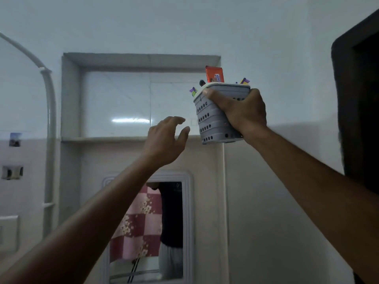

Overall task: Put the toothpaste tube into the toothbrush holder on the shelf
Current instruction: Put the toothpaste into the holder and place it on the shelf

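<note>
My right hand grips a grey perforated toothbrush holder by its rim and side, held up in the air at the right end of the wall shelf niche. An orange toothpaste tube stands upright inside the holder, its end sticking out above the rim. Purple toothbrush ends also poke out. My left hand is raised just left of the holder, fingers spread and curled, holding nothing and not touching it.
A white-framed mirror hangs below the shelf and reflects a pink checked cloth. A grey pipe runs down the wall at left. A dark door frame stands at the right edge.
</note>
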Motion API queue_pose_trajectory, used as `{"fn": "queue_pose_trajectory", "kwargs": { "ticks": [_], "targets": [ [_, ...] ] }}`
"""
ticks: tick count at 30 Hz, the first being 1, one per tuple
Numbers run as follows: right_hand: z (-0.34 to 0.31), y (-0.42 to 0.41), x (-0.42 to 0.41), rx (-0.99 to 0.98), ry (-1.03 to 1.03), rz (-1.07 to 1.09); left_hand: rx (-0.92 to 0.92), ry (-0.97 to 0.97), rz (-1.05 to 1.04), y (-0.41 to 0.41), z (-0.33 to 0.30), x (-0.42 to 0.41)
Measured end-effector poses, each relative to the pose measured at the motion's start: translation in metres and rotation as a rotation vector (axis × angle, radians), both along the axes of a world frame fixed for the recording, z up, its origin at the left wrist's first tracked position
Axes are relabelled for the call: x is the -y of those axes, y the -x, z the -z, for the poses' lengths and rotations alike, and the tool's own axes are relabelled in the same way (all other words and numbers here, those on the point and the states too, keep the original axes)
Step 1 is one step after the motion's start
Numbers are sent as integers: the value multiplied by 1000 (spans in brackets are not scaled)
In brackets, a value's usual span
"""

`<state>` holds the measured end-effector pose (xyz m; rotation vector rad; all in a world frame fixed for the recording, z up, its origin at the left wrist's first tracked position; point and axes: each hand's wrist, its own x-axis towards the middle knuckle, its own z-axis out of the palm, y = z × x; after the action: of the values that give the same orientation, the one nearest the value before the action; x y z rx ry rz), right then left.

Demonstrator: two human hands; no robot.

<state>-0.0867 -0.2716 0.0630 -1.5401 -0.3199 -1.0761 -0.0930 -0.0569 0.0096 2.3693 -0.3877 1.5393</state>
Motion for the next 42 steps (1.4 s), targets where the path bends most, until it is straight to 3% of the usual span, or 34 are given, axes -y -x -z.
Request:
{"fn": "queue_pose_trajectory", "kwargs": {
  "ticks": [9, 25, 31, 42],
  "targets": [
    [-40, -71, -35, 53, 20, 100, -89, -97, -164, -87, -20, -19],
    [-22, -157, -74, 45, 94, 381, -85, -43, -210, -171, -5, -46],
    [-14, -170, -84, -39, 219, 437, -74, -67, -204, -169, -5, -47],
    [29, -180, -66, -9, 492, 646, -53, -110, -244, -164, -2, -43]
  ]
}}
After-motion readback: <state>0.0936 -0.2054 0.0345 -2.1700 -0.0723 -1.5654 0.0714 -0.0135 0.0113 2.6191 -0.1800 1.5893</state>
